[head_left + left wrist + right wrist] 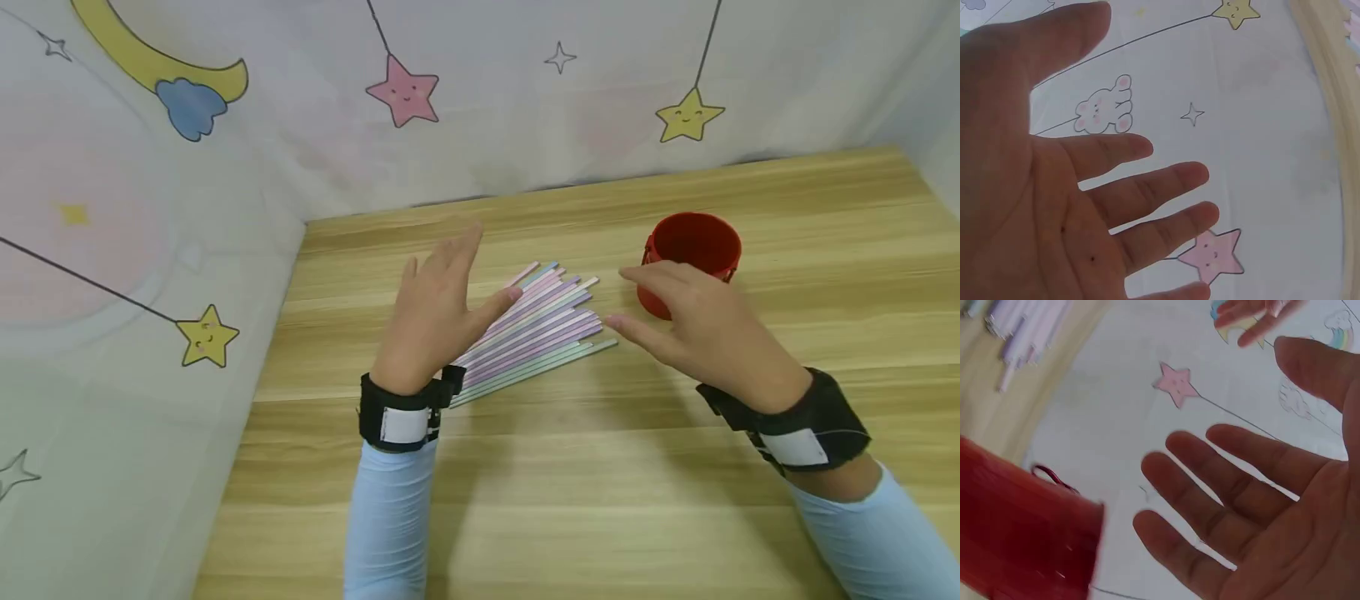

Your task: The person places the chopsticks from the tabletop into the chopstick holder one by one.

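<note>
Several pastel paper straws point(540, 325) in pink, purple, blue and green lie fanned out on the wooden table. My left hand point(438, 312) is held over their left side with fingers extended and thumb spread, hiding part of the bundle. It holds nothing; its bare palm faces the camera in the left wrist view. My right hand point(701, 325) hovers to the right of the straws, fingers straight and nothing in them. Just behind it stands a small red bucket point(693, 237), upright, its front partly covered by that hand. In the right wrist view the bucket point(1029, 525) appears beside the fingertips.
The wooden table point(600, 500) ends at a white cloth backdrop point(495, 142) printed with stars and a moon, which runs along the back and left. Black straps point(397, 417) circle both wrists, over pale blue sleeves point(390, 517).
</note>
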Demonstrator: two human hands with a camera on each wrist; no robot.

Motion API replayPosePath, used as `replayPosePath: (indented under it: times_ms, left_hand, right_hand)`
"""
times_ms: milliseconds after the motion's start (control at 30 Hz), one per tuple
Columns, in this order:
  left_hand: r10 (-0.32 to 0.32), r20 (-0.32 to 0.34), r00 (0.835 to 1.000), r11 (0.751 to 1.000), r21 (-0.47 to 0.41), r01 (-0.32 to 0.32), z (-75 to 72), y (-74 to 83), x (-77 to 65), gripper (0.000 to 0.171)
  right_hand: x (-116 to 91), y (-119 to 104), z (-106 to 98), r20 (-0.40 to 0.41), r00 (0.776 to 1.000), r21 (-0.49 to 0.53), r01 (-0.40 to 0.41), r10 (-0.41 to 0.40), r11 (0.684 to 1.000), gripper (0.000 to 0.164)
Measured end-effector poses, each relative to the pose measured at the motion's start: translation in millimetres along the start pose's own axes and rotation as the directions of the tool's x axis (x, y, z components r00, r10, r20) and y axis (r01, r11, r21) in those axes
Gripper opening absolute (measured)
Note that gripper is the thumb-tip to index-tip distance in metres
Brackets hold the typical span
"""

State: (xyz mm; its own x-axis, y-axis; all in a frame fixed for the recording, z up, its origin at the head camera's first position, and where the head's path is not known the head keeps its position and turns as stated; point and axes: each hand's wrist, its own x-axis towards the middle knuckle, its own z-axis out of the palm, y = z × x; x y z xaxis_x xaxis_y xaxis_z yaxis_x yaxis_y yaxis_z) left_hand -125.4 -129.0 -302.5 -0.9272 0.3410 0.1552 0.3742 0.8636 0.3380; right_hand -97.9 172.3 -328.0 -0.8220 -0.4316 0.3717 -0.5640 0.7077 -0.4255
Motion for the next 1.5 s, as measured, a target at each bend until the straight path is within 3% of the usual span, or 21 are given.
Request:
replayPosePath:
  times_ms: [233, 500, 633, 700, 800, 900, 1000, 1067, 1167, 1267, 1333, 1500]
  left_hand:
    - [0.142, 0.070, 0.987, 0.979, -0.156, -0.130, 39.5, -0.5, 25.5, 0.075]
    - [0.187, 0.151, 0.971, 0.920, -0.373, -0.120, 91.0, 18.3, 50.3, 0.067]
    - [0.196, 0.171, 0.966, 0.907, -0.405, -0.112, 104.3, 26.5, 53.3, 0.066]
    - [0.191, 0.175, 0.966, 0.916, -0.384, -0.112, 105.5, 28.9, 51.6, 0.067]
    - [0.181, 0.176, 0.968, 0.936, -0.331, -0.115, 103.1, 29.8, 46.2, 0.066]
    - [0.173, 0.186, 0.967, 0.951, -0.287, -0.115, 99.0, 29.2, 39.9, 0.062]
    - [0.170, 0.221, 0.960, 0.962, -0.248, -0.114, 94.7, 28.3, 34.4, 0.058]
    - [0.173, 0.243, 0.955, 0.970, -0.210, -0.122, 93.6, 27.7, 30.7, 0.055]
    - [0.148, 0.294, 0.944, 0.984, -0.138, -0.112, 92.6, 26.7, 23.4, 0.046]
    - [0.117, 0.345, 0.931, 0.993, -0.069, -0.100, 93.3, 25.8, 15.0, 0.036]
    - [0.095, 0.369, 0.925, 0.996, -0.033, -0.089, 94.2, 25.5, 10.0, 0.029]
    - [0.068, 0.372, 0.926, 0.994, 0.056, -0.095, 98.6, 23.9, 5.6, 0.024]
  right_hand:
    - [2, 11, 29, 0.211, 0.977, 0.045, -0.031, 0.021, 0.998, 0.053]
    - [4, 14, 53, 0.340, 0.940, 0.037, -0.014, 0.000, 0.999, 0.048]
    - [2, 16, 62, 0.345, 0.939, 0.026, 0.008, -0.017, 1.000, 0.041]
    - [1, 17, 59, 0.334, 0.943, 0.017, -0.005, -0.001, 1.000, 0.041]
    - [1, 21, 44, 0.223, 0.975, 0.031, -0.003, -0.004, 1.000, 0.037]
    - [2, 31, 20, -0.022, 1.000, 0.044, 0.007, -0.007, 0.999, 0.030]
    - [2, 50, -1, -0.270, 0.962, 0.067, -0.022, 0.040, 0.998, 0.037]
    - [2, 66, -11, -0.298, 0.943, 0.139, -0.109, 0.147, 0.984, 0.056]
    - [2, 89, -15, -0.155, 0.939, 0.265, -0.259, 0.307, 0.929, 0.093]
    - [3, 105, -9, 0.051, 0.926, 0.342, -0.369, 0.375, 0.864, 0.114]
    - [4, 112, -6, 0.117, 0.919, 0.360, -0.392, 0.376, 0.847, 0.119]
    - [0, 117, -9, 0.153, 0.910, 0.349, -0.414, 0.385, 0.841, 0.112]
